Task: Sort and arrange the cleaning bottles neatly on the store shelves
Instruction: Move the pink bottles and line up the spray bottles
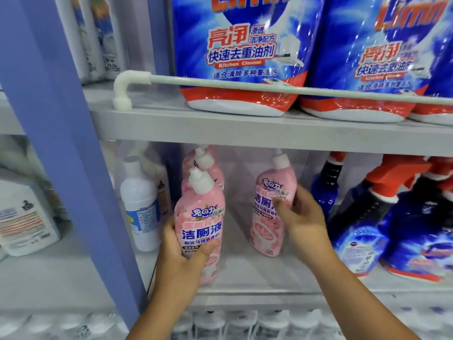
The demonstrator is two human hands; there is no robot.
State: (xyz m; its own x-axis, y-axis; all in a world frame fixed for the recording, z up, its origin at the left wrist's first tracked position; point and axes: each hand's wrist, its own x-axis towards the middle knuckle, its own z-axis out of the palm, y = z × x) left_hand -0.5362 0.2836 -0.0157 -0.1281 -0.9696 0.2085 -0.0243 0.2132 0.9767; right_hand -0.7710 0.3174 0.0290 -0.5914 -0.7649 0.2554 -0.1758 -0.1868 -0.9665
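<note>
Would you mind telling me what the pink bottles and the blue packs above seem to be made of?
Pink bottles: apparently smooth, opaque plastic with a soft sheen, capped in white plastic. Blue packs: seemingly flexible glossy film pouches, since their surfaces crinkle and glint.

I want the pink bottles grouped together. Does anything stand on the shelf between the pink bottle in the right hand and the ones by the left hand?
Nothing visible does. The right hand holds a pink toilet-cleaner bottle; bare grey shelf lies between it and the pink bottle in the left hand.
</note>
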